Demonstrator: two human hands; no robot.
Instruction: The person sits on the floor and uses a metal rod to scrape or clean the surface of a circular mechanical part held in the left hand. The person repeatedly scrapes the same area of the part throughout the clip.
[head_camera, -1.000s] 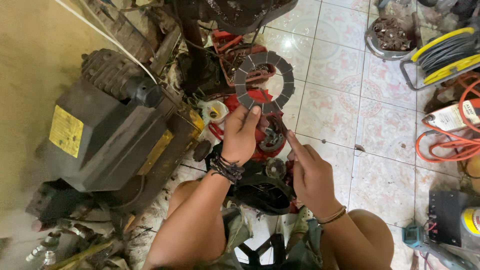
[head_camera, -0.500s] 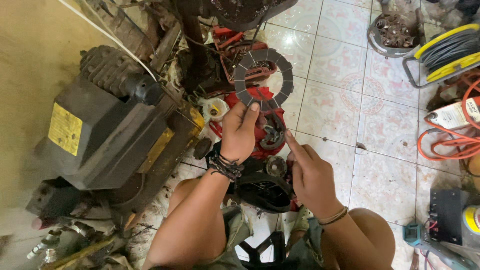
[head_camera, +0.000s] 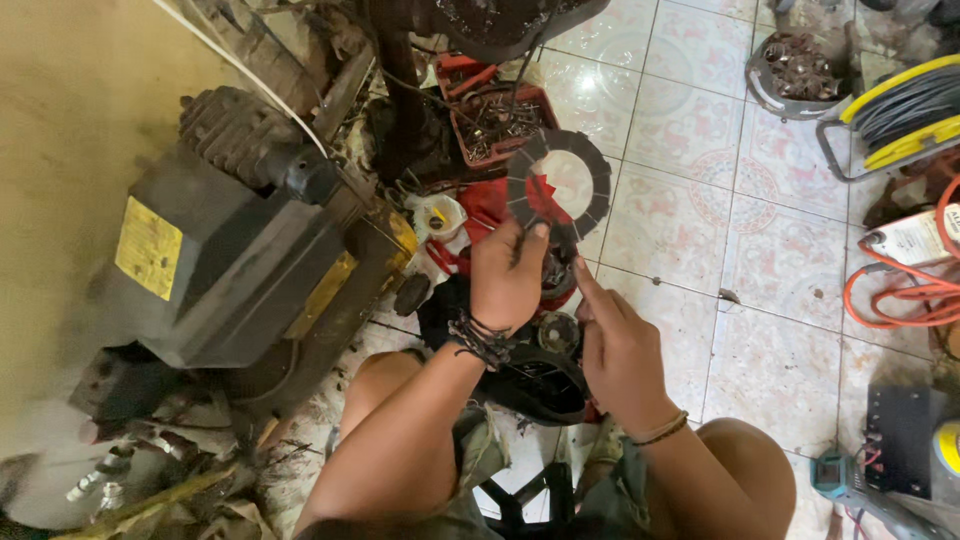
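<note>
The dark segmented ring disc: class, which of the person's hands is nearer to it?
Left. The left hand holds the dark segmented ring disc up by its lower edge with its fingers. The right hand is below it, index finger pointing up, not touching.

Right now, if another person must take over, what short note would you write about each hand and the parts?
Left hand: holds up the dark ring-shaped friction disc by its lower edge.
Right hand: empty, forefinger raised toward the disc.
Below the hands: red engine housing and a black round cover on the tiled floor.
Done: disc is out and in hand.
Left: disc not yet set down or fitted.
</note>
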